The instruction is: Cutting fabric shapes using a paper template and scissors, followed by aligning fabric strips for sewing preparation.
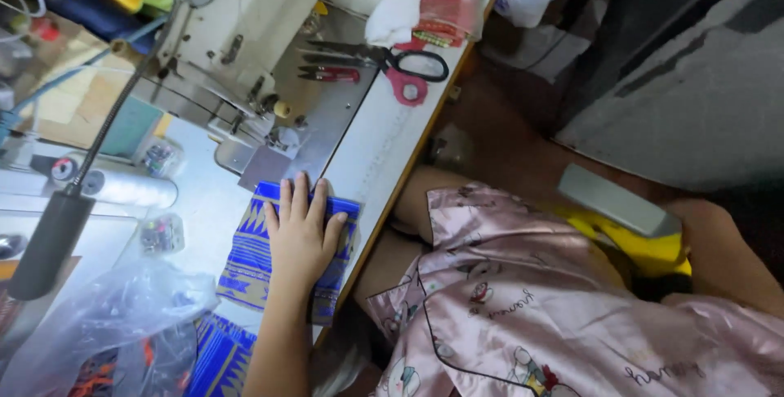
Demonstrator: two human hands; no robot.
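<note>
One hand point(300, 238) lies flat on a folded blue patterned cloth point(245, 262), fingers point(287, 201) spread wide and pointing toward twelve o'clock, gripping nothing, only pressing; which hand it is the view does not settle (I take it for the left, since the forearm comes up from the lower middle), and the other hand is out of view. The cloth sits on the worktop point(384, 144) just at six o'clock of the sewing machine point(237, 46), its top edge close to the metal plate point(306, 131) under the needle area. To do this well, I judge the palm should keep even pressure so the layers stay square; the fingertips should stop short of the needle end at eleven o'clock; the cloth edge should run parallel to the worktop's edge. Scissors point(400, 66) lie at one o'clock, well apart; a clear plastic bag point(98, 315) rests at eight o'clock.
</note>
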